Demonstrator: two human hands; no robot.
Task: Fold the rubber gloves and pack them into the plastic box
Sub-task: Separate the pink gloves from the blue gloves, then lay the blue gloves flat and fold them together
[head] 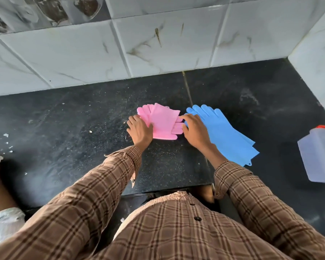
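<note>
Now both hands (140, 129) on pink gloves (164, 122)

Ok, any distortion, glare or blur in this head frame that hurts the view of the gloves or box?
Head view: wide-angle bending curves the tile lines and counter edge; light is soft and even, no hard glare; pink gloves and blue gloves are sharp; the box is cut off at the right edge.

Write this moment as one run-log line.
step: folding | left hand: flat on pink gloves | right hand: at their right edge | blue gloves: unfolded | plastic box: far right
</note>
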